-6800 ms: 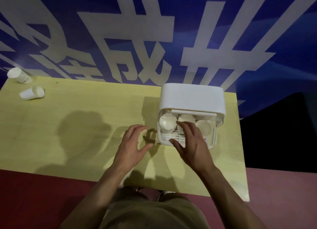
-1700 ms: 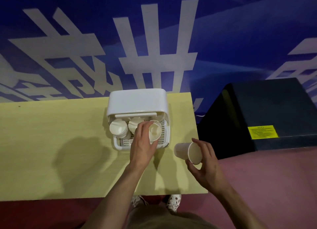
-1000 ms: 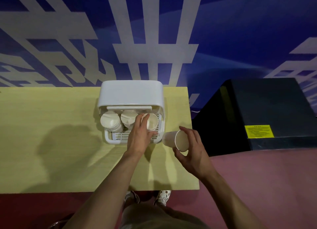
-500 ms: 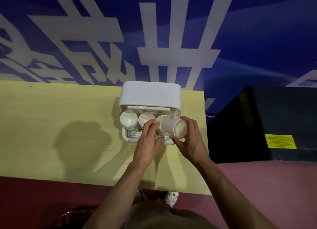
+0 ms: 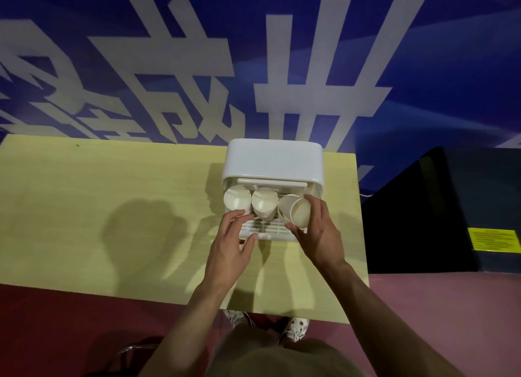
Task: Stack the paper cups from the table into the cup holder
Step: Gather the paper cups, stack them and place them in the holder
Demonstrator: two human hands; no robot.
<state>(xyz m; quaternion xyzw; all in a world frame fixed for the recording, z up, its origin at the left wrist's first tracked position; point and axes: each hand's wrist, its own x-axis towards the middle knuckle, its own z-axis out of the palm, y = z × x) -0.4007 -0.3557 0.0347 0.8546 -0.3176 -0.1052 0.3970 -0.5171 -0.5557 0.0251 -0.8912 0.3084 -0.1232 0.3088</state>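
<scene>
A white cup holder (image 5: 272,159) with a domed lid stands near the right end of the yellow table (image 5: 112,201). Two stacks of paper cups (image 5: 237,201) lie in its left and middle slots. My right hand (image 5: 317,235) grips a paper cup (image 5: 296,213) on its side at the holder's right slot, on top of the stack there. My left hand (image 5: 232,247) hovers at the holder's front edge with spread fingers, fingertips touching the grille tray (image 5: 270,231).
A blue banner (image 5: 253,66) with large white characters rises behind the table. A black box (image 5: 451,207) with a yellow label stands right of the table. The table's right edge runs close to the holder. My shoes show under the near edge.
My right hand has pushed the cup further onto the right stack in the holder. My left hand has drawn back from the cups to the holder's front edge.
</scene>
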